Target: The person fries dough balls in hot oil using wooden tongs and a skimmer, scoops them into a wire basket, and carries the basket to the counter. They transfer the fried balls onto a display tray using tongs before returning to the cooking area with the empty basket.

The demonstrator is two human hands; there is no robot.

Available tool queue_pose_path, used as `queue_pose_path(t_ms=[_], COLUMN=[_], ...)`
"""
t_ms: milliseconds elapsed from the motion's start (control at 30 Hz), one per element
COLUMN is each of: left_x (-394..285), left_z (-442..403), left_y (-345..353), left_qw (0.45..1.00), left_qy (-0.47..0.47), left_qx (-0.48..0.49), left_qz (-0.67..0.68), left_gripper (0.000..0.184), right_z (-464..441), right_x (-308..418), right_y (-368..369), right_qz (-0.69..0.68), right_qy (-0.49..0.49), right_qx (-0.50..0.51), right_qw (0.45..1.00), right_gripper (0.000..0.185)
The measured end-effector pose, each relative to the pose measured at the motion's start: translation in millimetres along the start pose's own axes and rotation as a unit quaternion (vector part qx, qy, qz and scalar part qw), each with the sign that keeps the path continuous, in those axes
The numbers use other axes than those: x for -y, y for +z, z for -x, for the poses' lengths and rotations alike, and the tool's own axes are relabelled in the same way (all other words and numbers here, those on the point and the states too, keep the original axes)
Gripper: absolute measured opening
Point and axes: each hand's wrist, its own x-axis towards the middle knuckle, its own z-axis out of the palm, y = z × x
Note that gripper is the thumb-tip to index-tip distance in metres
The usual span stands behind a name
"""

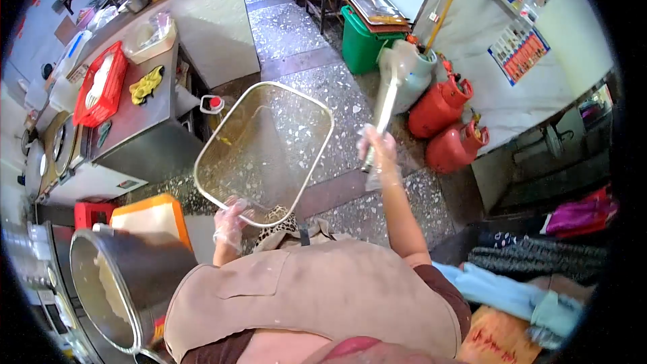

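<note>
My left hand (231,221), in a clear plastic glove, is closed on the lower left rim of a large rectangular mesh strainer (273,141), whose floor view shows through the mesh. The strainer is tilted up in front of my apron. My right hand (379,152), also in a clear glove, grips the dark lower handle of a long ladle (388,104). The ladle stands nearly upright, its round bowl at the top, apart from the strainer. I cannot make out what the bowl holds, if anything.
A big metal pot (121,283) stands at the lower left, beside an orange-edged board (176,219). Left is a steel counter (145,111) with a red basket (101,87). Red gas cylinders (441,108) and a green bin (360,40) line the right side.
</note>
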Motion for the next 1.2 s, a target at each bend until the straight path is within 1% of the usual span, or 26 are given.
queue_pose_path(t_ms=[67, 100, 133, 200, 233, 267, 333, 367, 400, 433, 467, 533, 567, 600, 633, 667, 733, 833, 867, 933, 967, 1033, 1067, 1133, 1167, 1200], left_x=[-10.0, -14.6, -19.9, -36.7, -46.9, -59.8, -86.8, -94.1, -113.1, -131.3, -143.8, -153.7, -157.2, -160.3, -163.5, -167.5, -160.3, -154.3, -153.3, -155.1, -168.5, -172.2, -172.2, -166.8, -163.2, -157.1], left_z=[-54.6, -77.6, -107.2, -168.9, -202.1, -232.9, -298.1, -326.6, -347.0, -374.8, -395.8, -457.3, -481.5, -499.3, -513.0, -521.8, -561.0, -615.4, -635.6, -674.4, -680.7, -711.1, -727.0, -758.1, -778.8, -804.5], left_y=[9.8, 22.7, 37.0, 68.5, 91.6, 114.7, 160.6, 192.8, 229.8, 258.7, 293.6, 348.6, 375.2, 404.7, 434.8, 464.8, 512.8, 575.2, 599.1, 641.2, 665.9, 709.1, 728.2, 760.9, 777.9, 794.9], left_qw=[1.0, 0.999, 0.999, 0.999, 0.999, 0.997, 0.989, 0.991, 0.99, 0.981, 0.981, 0.964, 0.957, 0.949, 0.948, 0.947, 0.937, 0.927, 0.925, 0.922, 0.901, 0.893, 0.89, 0.888, 0.872, 0.854], left_qy=[-0.011, -0.014, -0.016, -0.024, -0.015, -0.029, -0.019, 0.013, 0.018, -0.015, -0.006, 0.001, -0.008, -0.019, -0.021, -0.021, -0.033, -0.039, -0.041, -0.091, -0.047, -0.078, -0.096, -0.093, -0.093, -0.094], left_qx=[-0.003, -0.028, -0.024, 0.004, -0.004, 0.008, 0.104, 0.094, 0.104, 0.146, 0.153, 0.196, 0.219, 0.24, 0.232, 0.234, 0.248, 0.276, 0.278, 0.29, 0.311, 0.31, 0.31, 0.328, 0.347, 0.367], left_qz=[-0.022, -0.033, -0.037, -0.047, -0.049, -0.068, -0.106, -0.094, -0.094, -0.124, -0.118, -0.178, -0.19, -0.202, -0.217, -0.219, -0.245, -0.25, -0.258, -0.241, -0.299, -0.316, -0.32, -0.309, -0.332, -0.356], left_gripper=[0.049, 0.05, 0.05, 0.05, 0.047, 0.046, 0.042, 0.036, 0.032, 0.055, 0.056, 0.055, 0.054, 0.054, 0.051, 0.042, 0.035, 0.031, 0.031, 0.029, 0.031, 0.032, 0.033, 0.034, 0.035, 0.037], right_z=[-56.9, -84.2, -118.3, -183.1, -210.1, -241.0, -296.5, -314.5, -334.2, -353.9, -373.8, -406.3, -418.8, -433.6, -451.2, -471.8, -523.6, -613.4, -644.6, -694.4, -715.1, -750.6, -764.8, -788.6, -798.6, -807.8], right_x=[13.5, 17.0, 11.2, -0.3, 3.4, 0.9, 1.9, 10.6, 19.4, 22.8, 26.3, 35.7, 41.4, 43.9, 41.3, 40.3, 33.7, 36.4, 44.1, 69.3, 77.9, 91.5, 95.6, 101.6, 103.8, 99.4], right_y=[38.0, 53.1, 58.9, 72.0, 77.5, 77.2, 72.1, 71.7, 68.0, 58.0, 46.7, 28.8, 22.1, 14.6, 5.9, -4.3, -24.9, -43.4, -44.7, -33.3, -27.1, -22.2, -21.2, -22.6, -24.2, -29.3], right_qz=[0.03, 0.047, 0.047, 0.033, 0.033, 0.033, 0.047, 0.043, 0.027, 0.013, -0.002, 0.016, 0.016, 0.012, 0.0, -0.011, -0.025, -0.074, -0.079, -0.033, -0.029, -0.027, -0.03, -0.045, -0.043, -0.044], right_qy=[-0.033, -0.033, -0.033, -0.08, -0.079, -0.083, -0.051, -0.041, -0.027, -0.028, -0.033, -0.048, -0.032, -0.042, -0.028, -0.014, 0.009, 0.014, 0.016, -0.003, -0.017, -0.047, -0.042, -0.035, -0.02, -0.017], right_qx=[0.058, 0.056, 0.05, 0.065, 0.05, 0.043, -0.022, -0.079, -0.101, -0.112, -0.122, -0.162, -0.194, -0.206, -0.231, -0.251, -0.26, -0.275, -0.28, -0.256, -0.256, -0.242, -0.252, -0.257, -0.274, -0.289], right_qw=[0.997, 0.997, 0.997, 0.994, 0.995, 0.995, 0.997, 0.995, 0.994, 0.993, 0.992, 0.985, 0.98, 0.977, 0.973, 0.968, 0.965, 0.959, 0.956, 0.966, 0.966, 0.969, 0.966, 0.965, 0.961, 0.956], right_gripper=[0.031, 0.031, 0.031, 0.029, 0.027, 0.027, 0.026, 0.026, 0.026, 0.026, 0.027, 0.027, 0.027, 0.029, 0.029, 0.03, 0.03, 0.03, 0.03, 0.029, 0.028, 0.025, 0.025, 0.02, 0.016, 0.016])
